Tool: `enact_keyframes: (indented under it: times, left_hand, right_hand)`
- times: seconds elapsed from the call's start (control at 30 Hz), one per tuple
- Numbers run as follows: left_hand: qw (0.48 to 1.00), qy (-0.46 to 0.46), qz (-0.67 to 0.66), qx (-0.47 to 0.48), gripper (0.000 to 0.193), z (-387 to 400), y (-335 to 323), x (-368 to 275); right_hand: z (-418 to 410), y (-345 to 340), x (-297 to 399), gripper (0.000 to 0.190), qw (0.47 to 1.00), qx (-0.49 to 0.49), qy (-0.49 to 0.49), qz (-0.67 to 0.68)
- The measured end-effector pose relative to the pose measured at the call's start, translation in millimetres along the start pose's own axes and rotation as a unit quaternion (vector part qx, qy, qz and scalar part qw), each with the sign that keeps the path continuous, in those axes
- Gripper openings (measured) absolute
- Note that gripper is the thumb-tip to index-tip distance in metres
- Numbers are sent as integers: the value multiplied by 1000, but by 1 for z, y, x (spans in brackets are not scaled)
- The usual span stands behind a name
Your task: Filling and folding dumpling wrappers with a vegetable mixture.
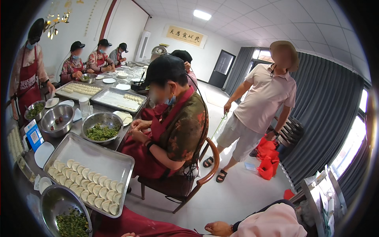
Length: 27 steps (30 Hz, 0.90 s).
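At the bottom edge only the fingertips of my left hand (130, 235) show, over the red apron (148, 223) on my lap. My right hand (218, 228), below a pink sleeve, is bent at the lap with its fingers partly hidden. Whether either hand holds anything cannot be seen. Nearest on the table stands a steel bowl (49, 197) with chopped green filling (72, 225). Beside it a metal tray (97, 151) carries rows of folded dumplings (86, 183), its far part bare.
A seated co-worker (183, 124) pinches something small on a wooden chair (211, 160). Another filling bowl (102, 127), a bowl with brown round items (57, 120) and more trays (118, 99) line the table. A person in a hat (266, 97) stands near red bags (266, 160).
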State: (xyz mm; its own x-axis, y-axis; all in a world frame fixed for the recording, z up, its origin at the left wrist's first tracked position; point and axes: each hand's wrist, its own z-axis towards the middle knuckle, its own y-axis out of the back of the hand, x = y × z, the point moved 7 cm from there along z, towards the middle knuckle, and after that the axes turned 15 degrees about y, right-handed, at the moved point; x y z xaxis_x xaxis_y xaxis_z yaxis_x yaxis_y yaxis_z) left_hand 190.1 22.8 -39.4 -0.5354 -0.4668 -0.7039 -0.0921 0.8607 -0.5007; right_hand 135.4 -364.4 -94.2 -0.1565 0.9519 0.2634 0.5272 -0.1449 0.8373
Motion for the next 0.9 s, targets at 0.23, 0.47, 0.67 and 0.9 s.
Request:
enact_keyframes:
  times: [0.23, 0.47, 0.67, 0.9]
  left_hand:
    - [1000, -4, -9, 19, 28, 3, -7, -1]
    - [998, -40, 34, 24, 18, 8, -9, 1]
    - [1000, -14, 24, 3, 5, 9, -13, -1]
    - [1000, -6, 29, 2, 23, 9, -10, 4]
  right_hand:
    - [-50, -6, -61, 45, 966, 49, -243, 68]
    - [-42, -2, -52, 43, 956, 10, -226, 189]
    - [-42, -7, -56, 42, 947, 2, -235, 219]
    - [-43, -1, -48, 40, 945, -8, -232, 230]
